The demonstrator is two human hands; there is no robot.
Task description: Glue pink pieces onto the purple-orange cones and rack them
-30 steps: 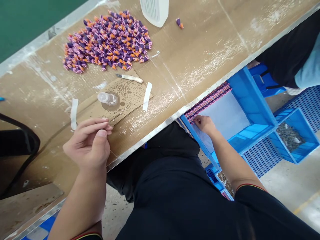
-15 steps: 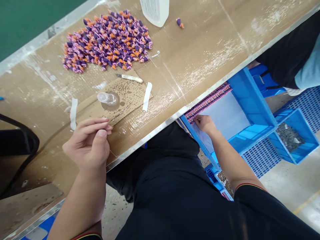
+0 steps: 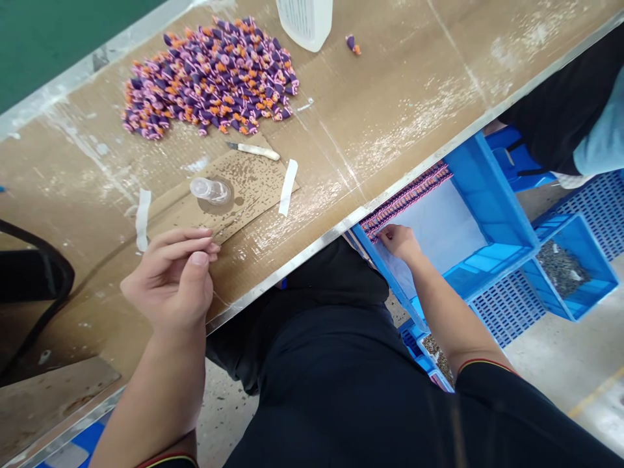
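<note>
1. The left hand (image 3: 168, 279) hovers over the near edge of the surface (image 3: 312, 156), thumb and fingers curled close together. Whether they pinch anything small between them, I cannot tell.
2. Just past its fingertips lies a stained cardboard sheet (image 3: 258, 175), with a small clear plastic bottle (image 3: 210, 191) on its side on a dark wet patch.
3. A white-handled craft knife (image 3: 256, 151) rests at the cardboard's far edge, and white paper strips (image 3: 288, 187) lie on either side of the sheet.
4. Beyond these sits a heap of small purple, orange and pink pieces (image 3: 209, 81), directly on the surface. One loose piece (image 3: 353, 44) lies apart, near a white plastic jug (image 3: 305, 23).
5. The right hand (image 3: 400, 242) reaches below the surface's metal edge (image 3: 292, 273) into a blue plastic crate (image 3: 492, 201) lined with white paper. Its fingers are together at the end of a packed row of pink-and-purple pieces (image 3: 407, 198); whether they grip one, I cannot tell.
6. Farther right, a smaller blue crate (image 3: 570, 268) holding dark granular bits stands on a blue mesh pallet (image 3: 509, 309).
</note>
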